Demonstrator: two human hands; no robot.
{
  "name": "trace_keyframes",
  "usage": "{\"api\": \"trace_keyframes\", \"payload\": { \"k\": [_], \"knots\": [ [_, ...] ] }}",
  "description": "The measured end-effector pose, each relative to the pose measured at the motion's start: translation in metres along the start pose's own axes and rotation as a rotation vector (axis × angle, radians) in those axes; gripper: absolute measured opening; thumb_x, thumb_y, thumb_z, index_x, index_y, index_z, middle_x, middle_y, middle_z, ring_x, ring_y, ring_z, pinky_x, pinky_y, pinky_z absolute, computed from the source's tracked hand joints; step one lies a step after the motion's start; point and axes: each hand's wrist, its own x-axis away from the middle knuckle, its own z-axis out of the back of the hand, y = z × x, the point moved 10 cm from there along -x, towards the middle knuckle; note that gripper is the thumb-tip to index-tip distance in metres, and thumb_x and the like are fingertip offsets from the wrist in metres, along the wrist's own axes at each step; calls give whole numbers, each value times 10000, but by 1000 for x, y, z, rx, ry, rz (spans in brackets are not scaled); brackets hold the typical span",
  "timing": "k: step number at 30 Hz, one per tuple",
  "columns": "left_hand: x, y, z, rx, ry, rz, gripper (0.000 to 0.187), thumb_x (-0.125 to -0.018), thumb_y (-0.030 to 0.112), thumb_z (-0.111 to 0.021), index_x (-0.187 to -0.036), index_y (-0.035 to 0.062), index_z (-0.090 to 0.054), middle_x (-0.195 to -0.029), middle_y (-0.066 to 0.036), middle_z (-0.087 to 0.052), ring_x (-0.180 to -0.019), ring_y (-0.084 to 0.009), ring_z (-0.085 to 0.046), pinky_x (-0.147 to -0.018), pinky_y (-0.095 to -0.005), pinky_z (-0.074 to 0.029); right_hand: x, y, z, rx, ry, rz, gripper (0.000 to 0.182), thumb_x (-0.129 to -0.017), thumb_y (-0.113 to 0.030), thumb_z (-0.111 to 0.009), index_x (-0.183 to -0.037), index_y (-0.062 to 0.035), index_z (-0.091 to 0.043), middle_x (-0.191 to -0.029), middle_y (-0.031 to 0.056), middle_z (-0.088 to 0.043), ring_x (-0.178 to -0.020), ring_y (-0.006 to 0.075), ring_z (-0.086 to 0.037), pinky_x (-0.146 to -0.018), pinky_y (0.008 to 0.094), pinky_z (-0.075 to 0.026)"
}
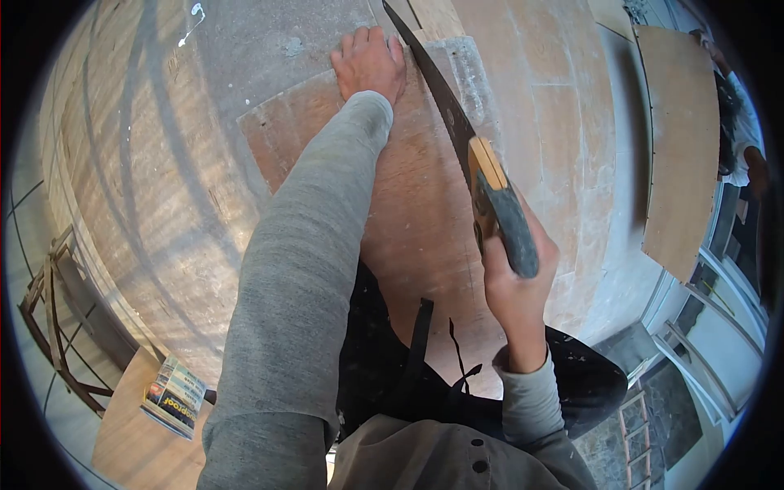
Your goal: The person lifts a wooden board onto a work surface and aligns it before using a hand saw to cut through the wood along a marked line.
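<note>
My right hand (521,298) is wrapped round the handle of a handsaw (447,106), which has a dark blade and a wood-and-black grip. The blade points away from me and slants up to the left across a reddish plywood board (425,237). My left hand (369,65) lies palm down near the far edge of this board, just left of the blade, fingers stretched forward. My left forearm crosses over the board and hides part of it. The board's near end reaches my dark trousers.
Worn plywood sheets (555,122) surround the board. A tin (174,398) with a printed label stands at the lower left, near a brown metal frame (53,306). At right another person (741,131) is beside an upright panel (682,147). A ladder (637,441) shows at lower right.
</note>
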Motion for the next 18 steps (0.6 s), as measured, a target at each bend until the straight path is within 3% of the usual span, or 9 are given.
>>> {"api": "trace_keyframes", "payload": {
  "k": [2, 9, 11, 12, 14, 16, 18],
  "knots": [
    [1, -4, -4, -51, -114, 55, 317, -995, 324, -473, -1090, 93, -666, -1146, -82, -639, -1127, -267, -540, -962, -445, -364, 43, -14, 21, 167, -6, 91, 569, -731, 48, -493, -1291, 104, -575, -1146, 228, -700, -1087, 214, -670, -993, 268, -439],
    [3, -6, -9, -62, -104, 29, 328, -998, 335, -464, -1106, 97, -663, -1156, -80, -636, -1132, -268, -537, -965, -447, -364, -49, -10, -23, -1, -76, 57, 520, -797, 17, -505, -1308, 76, -576, -933, 148, -682, -840, 149, -635, -785, 279, -502],
    [1, -6, -3, -19, 5, 0, 313, -989, 329, -474, -1032, 80, -660, -1074, -92, -652, -1070, -298, -565, -926, -462, -392, 9, -1, 2, -26, -27, -22, 522, -793, 9, -511, -1306, 82, -575, -976, 156, -698, -885, 149, -653, -819, 275, -502],
    [-2, -5, -1, -23, 12, 10, 313, -989, 329, -474, -1032, 80, -660, -1074, -92, -652, -1070, -298, -565, -926, -462, -392, 34, -16, 17, 150, 12, 124, 529, -785, 13, -517, -1306, 86, -572, -1014, 168, -707, -933, 134, -660, -844, 264, -498],
    [2, -4, -1, -44, -11, 24, 318, -990, 331, -471, -1035, 79, -660, -1084, -91, -651, -1078, -295, -564, -934, -459, -387, 50, -16, 29, 164, 14, 72, 522, -777, 12, -524, -1290, 94, -581, -1053, 177, -711, -967, 135, -671, -868, 251, -492],
    [9, -5, -7, -38, -36, 13, 322, -992, 334, -468, -1038, 78, -659, -1088, -90, -650, -1085, -294, -562, -937, -459, -385, 20, 1, 13, -15, -17, -126, 478, -790, 15, -531, -1257, 85, -604, -978, 156, -713, -875, 118, -654, -809, 240, -499],
    [-2, -6, 0, -38, 13, 14, 325, -993, 336, -465, -1041, 78, -657, -1092, -90, -649, -1091, -292, -560, -941, -459, -383, -40, -3, -19, -52, -13, 87, 425, -816, 29, -549, -1235, 60, -618, -800, 108, -665, -733, 88, -548, -705, 260, -494]
  ]
}}
